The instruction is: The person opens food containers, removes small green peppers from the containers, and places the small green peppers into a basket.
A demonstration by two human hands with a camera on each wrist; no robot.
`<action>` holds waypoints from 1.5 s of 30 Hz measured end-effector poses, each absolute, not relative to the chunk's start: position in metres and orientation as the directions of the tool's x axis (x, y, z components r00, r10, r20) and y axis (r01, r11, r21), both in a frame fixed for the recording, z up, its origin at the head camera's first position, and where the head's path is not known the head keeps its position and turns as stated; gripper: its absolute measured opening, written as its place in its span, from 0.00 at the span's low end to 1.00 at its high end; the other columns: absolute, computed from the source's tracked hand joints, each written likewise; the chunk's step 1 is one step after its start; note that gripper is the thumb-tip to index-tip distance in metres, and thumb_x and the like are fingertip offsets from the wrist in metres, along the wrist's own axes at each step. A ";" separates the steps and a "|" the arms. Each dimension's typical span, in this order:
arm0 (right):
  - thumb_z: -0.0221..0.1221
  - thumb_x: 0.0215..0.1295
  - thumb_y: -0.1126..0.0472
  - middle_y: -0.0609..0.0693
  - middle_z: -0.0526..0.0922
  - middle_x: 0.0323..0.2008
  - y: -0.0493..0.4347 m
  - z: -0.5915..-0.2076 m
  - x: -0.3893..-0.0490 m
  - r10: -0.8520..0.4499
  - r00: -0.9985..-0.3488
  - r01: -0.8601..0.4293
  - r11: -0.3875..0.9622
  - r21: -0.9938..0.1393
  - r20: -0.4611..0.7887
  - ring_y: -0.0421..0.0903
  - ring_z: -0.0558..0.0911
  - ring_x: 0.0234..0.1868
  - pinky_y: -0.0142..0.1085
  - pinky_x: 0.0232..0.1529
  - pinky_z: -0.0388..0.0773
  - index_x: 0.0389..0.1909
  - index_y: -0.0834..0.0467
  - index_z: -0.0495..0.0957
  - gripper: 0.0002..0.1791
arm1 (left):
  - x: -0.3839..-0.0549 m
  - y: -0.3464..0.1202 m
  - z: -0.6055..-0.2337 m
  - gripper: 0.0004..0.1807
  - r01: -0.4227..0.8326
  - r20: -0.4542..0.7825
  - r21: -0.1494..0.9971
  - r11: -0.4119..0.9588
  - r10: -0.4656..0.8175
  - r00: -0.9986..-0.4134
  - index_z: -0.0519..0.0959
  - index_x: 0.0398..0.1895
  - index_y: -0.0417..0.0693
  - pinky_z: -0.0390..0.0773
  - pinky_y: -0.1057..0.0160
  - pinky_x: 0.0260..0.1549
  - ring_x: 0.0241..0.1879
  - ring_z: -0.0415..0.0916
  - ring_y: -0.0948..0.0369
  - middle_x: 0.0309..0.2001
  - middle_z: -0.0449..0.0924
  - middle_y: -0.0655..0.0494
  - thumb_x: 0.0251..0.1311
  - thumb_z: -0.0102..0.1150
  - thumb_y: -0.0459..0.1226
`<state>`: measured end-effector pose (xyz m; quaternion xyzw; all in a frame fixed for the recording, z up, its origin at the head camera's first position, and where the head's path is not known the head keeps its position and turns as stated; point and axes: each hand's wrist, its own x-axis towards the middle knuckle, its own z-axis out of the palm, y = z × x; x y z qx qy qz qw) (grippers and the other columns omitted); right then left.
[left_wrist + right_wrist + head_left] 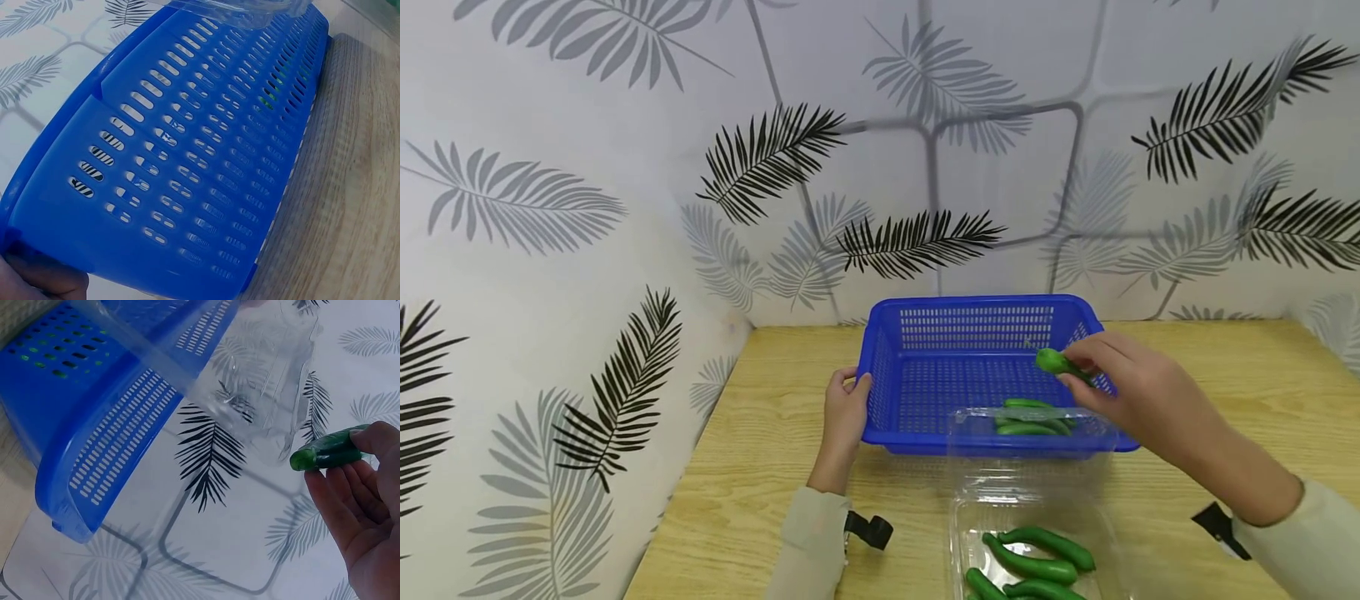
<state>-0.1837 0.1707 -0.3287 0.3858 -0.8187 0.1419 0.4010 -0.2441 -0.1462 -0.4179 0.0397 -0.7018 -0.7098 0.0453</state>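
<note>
A blue plastic basket (932, 387) with slotted walls stands on the table. My left hand (846, 412) grips its left rim; in the left wrist view the fingers (47, 275) show under the rim. Above the basket's right side, my right hand (1138, 392) pinches a green chili pepper (1052, 361) between thumb and fingers. The right wrist view shows the same pepper (331, 450) with its lighter end free. Several green peppers (1030, 427) lie inside the basket at the front right, partly seen through clear plastic.
A clear plastic clamshell box (955, 542) lies in front of the basket, holding several more green peppers (1037, 567). Its raised lid (966, 475) overlaps the basket's front wall. Behind the wooden table (760, 467) hangs a leaf-patterned backdrop (820, 267).
</note>
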 end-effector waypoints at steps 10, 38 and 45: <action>0.42 0.68 0.39 0.51 0.81 0.29 0.189 -0.331 -0.217 -0.465 -0.417 -0.705 0.708 0.045 0.781 0.44 0.81 0.26 0.37 0.24 0.76 0.34 0.63 0.79 0.31 | -0.244 -0.146 -0.416 0.18 0.021 0.020 1.000 -0.007 -0.103 -0.995 0.64 0.56 0.29 0.78 0.48 0.34 0.41 0.74 0.36 0.42 0.73 0.29 0.68 0.45 0.34; 0.67 0.52 0.64 0.49 0.80 0.29 0.195 -0.416 -0.297 -0.565 -0.773 -0.614 0.781 -0.114 0.289 0.47 0.79 0.30 0.43 0.32 0.76 0.31 0.62 0.81 0.07 | -0.263 -0.151 -0.445 0.17 0.004 0.001 1.000 -0.025 -0.131 -0.991 0.67 0.54 0.35 0.79 0.50 0.32 0.37 0.77 0.42 0.40 0.76 0.34 0.67 0.48 0.37; 0.66 0.53 0.64 0.49 0.82 0.29 0.188 -0.427 -0.302 -0.613 -0.774 -0.631 0.766 -0.123 0.156 0.47 0.80 0.30 0.44 0.33 0.78 0.30 0.61 0.83 0.04 | -0.263 -0.150 -0.446 0.16 0.009 0.005 1.000 -0.026 -0.143 -0.990 0.67 0.53 0.36 0.79 0.53 0.29 0.37 0.77 0.41 0.41 0.76 0.33 0.67 0.48 0.37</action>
